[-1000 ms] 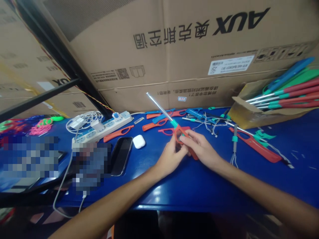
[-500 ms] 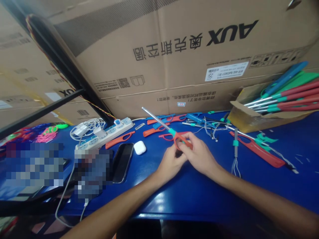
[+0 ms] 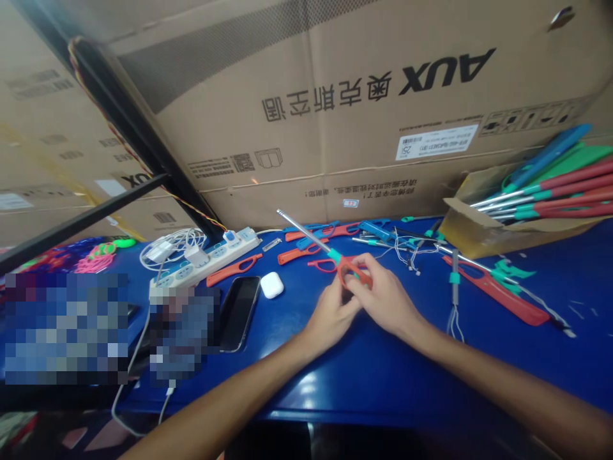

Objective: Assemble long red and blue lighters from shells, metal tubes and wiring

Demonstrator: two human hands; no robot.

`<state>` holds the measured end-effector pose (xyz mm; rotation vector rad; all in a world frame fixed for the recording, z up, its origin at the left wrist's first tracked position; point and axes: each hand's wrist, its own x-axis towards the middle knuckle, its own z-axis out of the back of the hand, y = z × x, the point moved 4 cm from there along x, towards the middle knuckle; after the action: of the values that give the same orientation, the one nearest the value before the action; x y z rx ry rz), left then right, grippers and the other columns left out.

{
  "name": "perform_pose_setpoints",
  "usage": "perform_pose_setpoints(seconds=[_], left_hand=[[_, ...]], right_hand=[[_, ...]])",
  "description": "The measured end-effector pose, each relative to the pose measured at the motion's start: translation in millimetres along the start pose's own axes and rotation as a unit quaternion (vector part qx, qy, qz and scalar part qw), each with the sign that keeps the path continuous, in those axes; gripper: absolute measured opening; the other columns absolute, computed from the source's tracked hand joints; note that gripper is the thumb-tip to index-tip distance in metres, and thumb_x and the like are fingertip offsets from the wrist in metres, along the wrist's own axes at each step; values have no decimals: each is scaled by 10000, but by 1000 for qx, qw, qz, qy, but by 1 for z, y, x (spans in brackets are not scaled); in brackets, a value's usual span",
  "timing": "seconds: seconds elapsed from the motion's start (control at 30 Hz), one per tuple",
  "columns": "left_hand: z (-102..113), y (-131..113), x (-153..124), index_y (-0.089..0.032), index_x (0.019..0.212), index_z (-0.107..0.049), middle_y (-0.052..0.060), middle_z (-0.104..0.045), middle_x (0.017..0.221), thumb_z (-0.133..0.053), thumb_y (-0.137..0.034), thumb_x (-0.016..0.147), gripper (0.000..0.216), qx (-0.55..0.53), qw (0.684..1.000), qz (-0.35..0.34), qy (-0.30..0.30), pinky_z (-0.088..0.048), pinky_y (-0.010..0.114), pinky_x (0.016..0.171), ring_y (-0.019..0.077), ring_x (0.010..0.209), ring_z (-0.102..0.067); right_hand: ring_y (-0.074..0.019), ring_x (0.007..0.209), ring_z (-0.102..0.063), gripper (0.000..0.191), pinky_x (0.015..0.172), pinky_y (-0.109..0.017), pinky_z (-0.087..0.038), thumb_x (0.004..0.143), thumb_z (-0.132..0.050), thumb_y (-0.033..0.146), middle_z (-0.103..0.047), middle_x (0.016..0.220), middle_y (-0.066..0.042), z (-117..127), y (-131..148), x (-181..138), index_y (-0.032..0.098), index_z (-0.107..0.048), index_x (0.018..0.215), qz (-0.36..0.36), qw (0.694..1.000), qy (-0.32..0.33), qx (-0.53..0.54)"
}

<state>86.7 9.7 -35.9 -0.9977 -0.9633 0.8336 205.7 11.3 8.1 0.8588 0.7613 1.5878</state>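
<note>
Both my hands meet over the middle of the blue table around one long-nosed lighter (image 3: 345,268) with an orange body, a green collar and a metal tube pointing up and left. My left hand (image 3: 334,310) is closed about the lower part of its handle. From the other side, my right hand (image 3: 385,291) grips the body near the trigger loop, thumb pressed against it. Most of the handle is hidden by my fingers. Just behind the hands lie several orange, red and blue lighter shells (image 3: 299,253).
At the right, a cardboard box (image 3: 517,239) holds several lighters. Near it lie a red lighter shell (image 3: 502,294) and a metal tube with wires (image 3: 454,287). Left are a phone (image 3: 239,313), a white earbud case (image 3: 272,285) and a power strip (image 3: 211,259). Large cartons (image 3: 335,140) stand behind.
My hands keep the same hold on the lighter, with barely any finger movement. The whole view has shifted slightly.
</note>
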Motion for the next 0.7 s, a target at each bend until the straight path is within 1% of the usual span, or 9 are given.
perform_pose_setpoints(seconds=[0.13,0.3,0.43,0.7], left_hand=[[1,-3,-1,-188,1265,-561,64,-682,1219,-546,-290,977,306,9,1000,9,-2,-491,342,985,212,1072,-652],[0,-2,-1,-198,1318,-521,57,-674,1234,-539,-274,981,346,12,1000,5,5,-487,335,985,209,1102,-641],[-1,-1,0,-201,1332,-510,57,-668,1255,-532,-283,985,357,9,1000,-1,3,-487,336,985,210,1118,-638],[-1,-3,0,-192,1335,-504,69,-671,1245,-524,-297,985,367,8,1000,7,3,-488,343,989,222,1144,-633]], right_hand=[[-284,898,-713,190,756,-361,-461,899,-515,364,-759,945,-45,0,-1,0,256,-588,1037,-8,999,6,-30],[-274,919,-709,212,770,-353,-456,891,-494,292,-757,987,-46,0,-2,1,253,-600,1070,-7,999,11,-33],[-270,926,-708,208,779,-345,-457,896,-505,308,-760,987,-39,-1,-3,2,259,-610,1069,-12,1000,15,-22],[-261,876,-701,212,745,-331,-447,877,-484,300,-752,918,-36,0,-3,3,255,-615,1038,-11,999,21,-38]])
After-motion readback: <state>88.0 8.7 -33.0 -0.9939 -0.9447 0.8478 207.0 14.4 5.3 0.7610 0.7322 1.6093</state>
